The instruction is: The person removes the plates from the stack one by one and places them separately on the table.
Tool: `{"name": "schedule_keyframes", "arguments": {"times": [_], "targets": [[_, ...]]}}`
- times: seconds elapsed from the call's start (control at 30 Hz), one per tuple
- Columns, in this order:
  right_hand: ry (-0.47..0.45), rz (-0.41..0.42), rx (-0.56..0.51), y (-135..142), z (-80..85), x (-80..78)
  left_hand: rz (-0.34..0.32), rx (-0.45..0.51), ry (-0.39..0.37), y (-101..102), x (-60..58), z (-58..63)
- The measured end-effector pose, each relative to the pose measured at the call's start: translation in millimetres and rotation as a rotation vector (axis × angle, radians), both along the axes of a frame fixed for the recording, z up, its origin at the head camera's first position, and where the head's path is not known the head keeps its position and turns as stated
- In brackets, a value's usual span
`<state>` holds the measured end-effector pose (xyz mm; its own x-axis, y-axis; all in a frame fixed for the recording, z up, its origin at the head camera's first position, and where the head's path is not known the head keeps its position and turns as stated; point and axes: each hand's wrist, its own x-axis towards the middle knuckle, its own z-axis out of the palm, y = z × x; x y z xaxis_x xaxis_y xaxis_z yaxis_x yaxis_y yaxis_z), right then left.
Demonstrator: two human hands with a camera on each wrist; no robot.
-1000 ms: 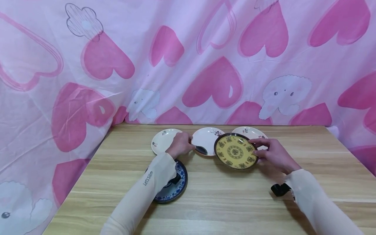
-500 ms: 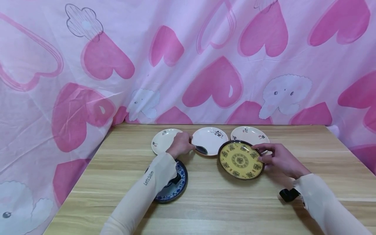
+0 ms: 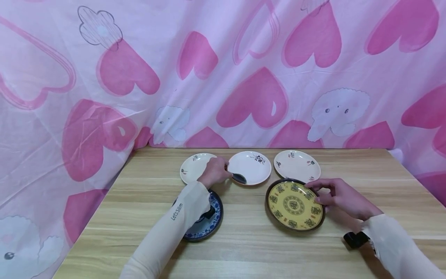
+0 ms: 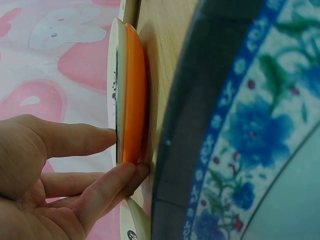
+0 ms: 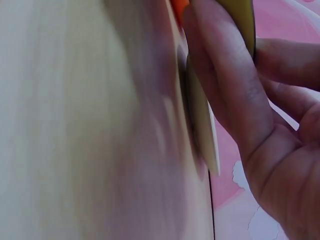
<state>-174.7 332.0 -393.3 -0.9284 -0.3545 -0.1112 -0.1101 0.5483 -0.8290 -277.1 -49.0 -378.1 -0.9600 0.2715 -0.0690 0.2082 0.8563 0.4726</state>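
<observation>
My left hand (image 3: pixel 212 172) pinches the near left rim of the middle white plate (image 3: pixel 249 164), thumb on the top edge and fingers at its orange underside (image 4: pixel 134 95). A dark patch (image 3: pixel 239 178) shows on that plate beside the fingertips. My right hand (image 3: pixel 345 198) grips the right edge of a yellow plate (image 3: pixel 294 205) with a dark brown rim and printed black figures, thumb over its face and fingers underneath. This plate is tilted, its face toward me. In the right wrist view only a sliver of the yellow plate (image 5: pixel 242 22) shows above the fingers.
White plates lie at the back left (image 3: pixel 191 170) and back right (image 3: pixel 297 166) of the wooden table (image 3: pixel 251 255). Under my left forearm sits a blue-patterned plate (image 3: pixel 217 211), partly covered by the sleeve. A pink heart-print cloth (image 3: pixel 251 97) hangs behind the table's far edge.
My right hand has drawn the yellow plate toward me and to the right, uncovering more of the middle and right white plates. The left hand stays at the middle plate.
</observation>
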Motion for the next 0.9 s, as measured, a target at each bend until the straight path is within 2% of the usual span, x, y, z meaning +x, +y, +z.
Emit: {"name": "schedule_keyframes", "arguments": {"times": [0.57,0.9], "targets": [[-0.071,0.023,-0.026,23,-7.1,9.3,-0.007,-0.002,0.010,0,0.2,-1.4],[-0.047,0.059,-0.043,32,-11.1,10.2,0.000,0.007,-0.006,-1,0.8,0.4]]}}
